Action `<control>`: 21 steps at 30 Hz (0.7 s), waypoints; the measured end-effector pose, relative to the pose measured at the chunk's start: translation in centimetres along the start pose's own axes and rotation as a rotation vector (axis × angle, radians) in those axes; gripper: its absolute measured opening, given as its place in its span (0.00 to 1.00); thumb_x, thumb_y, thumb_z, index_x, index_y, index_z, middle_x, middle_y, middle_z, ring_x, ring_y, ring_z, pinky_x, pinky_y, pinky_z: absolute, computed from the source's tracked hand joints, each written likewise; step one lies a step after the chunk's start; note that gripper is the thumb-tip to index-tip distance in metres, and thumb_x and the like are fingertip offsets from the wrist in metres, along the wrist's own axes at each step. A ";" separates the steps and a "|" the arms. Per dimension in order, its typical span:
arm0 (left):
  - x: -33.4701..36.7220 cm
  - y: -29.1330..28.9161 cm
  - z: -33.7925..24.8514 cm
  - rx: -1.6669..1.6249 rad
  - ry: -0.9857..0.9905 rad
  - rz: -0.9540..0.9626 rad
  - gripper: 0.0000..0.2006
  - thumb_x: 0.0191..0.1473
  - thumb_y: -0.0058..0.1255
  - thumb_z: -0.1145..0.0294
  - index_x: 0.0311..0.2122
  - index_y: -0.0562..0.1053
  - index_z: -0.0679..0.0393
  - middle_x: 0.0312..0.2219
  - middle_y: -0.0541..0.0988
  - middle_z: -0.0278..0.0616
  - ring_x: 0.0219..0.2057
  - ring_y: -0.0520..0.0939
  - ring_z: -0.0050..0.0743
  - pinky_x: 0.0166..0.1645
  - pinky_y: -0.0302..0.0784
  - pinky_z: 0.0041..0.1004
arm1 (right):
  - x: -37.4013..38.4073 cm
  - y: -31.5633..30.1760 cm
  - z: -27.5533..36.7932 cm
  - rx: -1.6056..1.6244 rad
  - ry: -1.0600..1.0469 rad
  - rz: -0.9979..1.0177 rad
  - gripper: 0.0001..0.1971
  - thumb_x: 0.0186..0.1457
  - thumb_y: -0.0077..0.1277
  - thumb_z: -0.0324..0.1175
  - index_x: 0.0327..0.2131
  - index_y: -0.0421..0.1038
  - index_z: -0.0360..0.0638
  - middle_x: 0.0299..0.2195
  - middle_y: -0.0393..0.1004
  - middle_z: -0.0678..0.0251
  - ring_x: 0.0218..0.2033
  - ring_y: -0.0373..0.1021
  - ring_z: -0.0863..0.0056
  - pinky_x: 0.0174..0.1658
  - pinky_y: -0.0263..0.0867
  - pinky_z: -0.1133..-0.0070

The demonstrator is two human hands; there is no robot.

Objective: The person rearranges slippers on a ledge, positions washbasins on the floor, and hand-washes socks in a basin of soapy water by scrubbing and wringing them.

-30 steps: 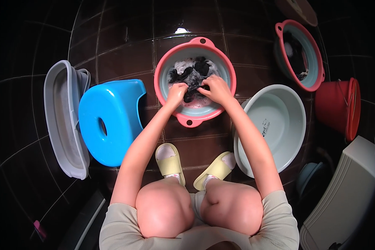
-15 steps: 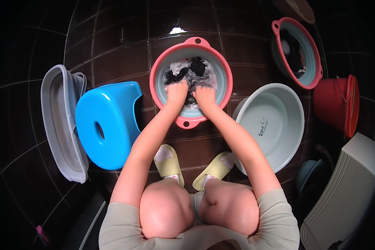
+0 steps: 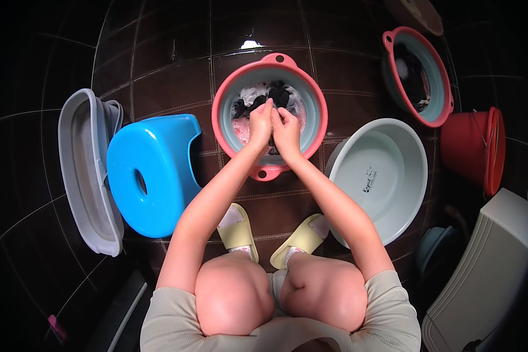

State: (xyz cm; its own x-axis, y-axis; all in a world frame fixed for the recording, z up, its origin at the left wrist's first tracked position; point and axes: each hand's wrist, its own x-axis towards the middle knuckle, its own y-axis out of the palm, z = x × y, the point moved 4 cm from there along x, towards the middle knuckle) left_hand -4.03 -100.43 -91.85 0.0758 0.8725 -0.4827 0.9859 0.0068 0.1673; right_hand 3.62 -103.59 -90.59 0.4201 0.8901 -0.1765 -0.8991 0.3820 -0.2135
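Observation:
A round basin with a pink rim [image 3: 220, 111] and pale blue inside stands on the floor in front of me. In it lie black cloth [image 3: 280, 94] and white cloth [image 3: 252, 94] among pinkish, foamy water. My left hand [image 3: 260, 125] and my right hand [image 3: 286, 131] meet above the basin's middle, fingers closed and thumbs nearly touching. Dark cloth [image 3: 273, 149] shows between and below them, and both hands appear to grip it. Its upper part is hidden by my fingers.
At left stand a blue stool [image 3: 158, 182] and a grey folding tub [image 3: 70, 176]. A pale round tub [image 3: 413, 176] is near my right forearm. Farther right are another pink-rimmed basin [image 3: 446, 82] with dark cloth, a red bucket [image 3: 463, 144] and a pale cabinet [image 3: 481, 264].
Both hands have risen from the wet cloth and come closer together, their fingers now meeting above the basin. The black cloth in the basin has shifted slightly.

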 end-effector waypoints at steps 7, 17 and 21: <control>0.7 -2.1 1.2 0.027 -0.146 0.011 0.16 0.54 0.36 0.60 0.24 0.69 0.61 0.14 0.68 0.32 0.13 0.65 0.16 0.15 0.56 0.20 | -1.7 0.8 3.0 -0.093 0.054 0.080 0.17 0.52 0.39 0.39 0.21 0.68 0.34 0.17 0.69 0.52 0.22 0.69 0.61 0.25 0.59 0.70; -0.7 0.2 -0.5 0.076 -0.163 -0.037 0.18 0.54 0.36 0.62 0.19 0.68 0.64 0.13 0.69 0.37 0.15 0.66 0.21 0.20 0.60 0.28 | 1.2 -0.7 3.2 -0.263 0.042 0.082 0.18 0.52 0.38 0.40 0.20 0.68 0.35 0.18 0.68 0.50 0.24 0.67 0.51 0.27 0.59 0.65; -0.6 -0.6 -1.8 0.075 -0.171 -0.002 0.18 0.54 0.36 0.61 0.18 0.67 0.62 0.11 0.67 0.34 0.11 0.64 0.19 0.15 0.57 0.25 | -0.2 0.1 3.7 -0.262 0.064 0.082 0.18 0.52 0.37 0.41 0.21 0.68 0.36 0.18 0.68 0.50 0.25 0.66 0.50 0.28 0.59 0.64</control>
State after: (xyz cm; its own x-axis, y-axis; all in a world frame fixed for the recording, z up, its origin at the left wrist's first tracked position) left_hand -4.97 -100.10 -90.16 0.0914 0.7764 -0.6236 0.9940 -0.0329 0.1048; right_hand 3.05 -102.82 -87.02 0.3613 0.8950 -0.2616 -0.8718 0.2247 -0.4354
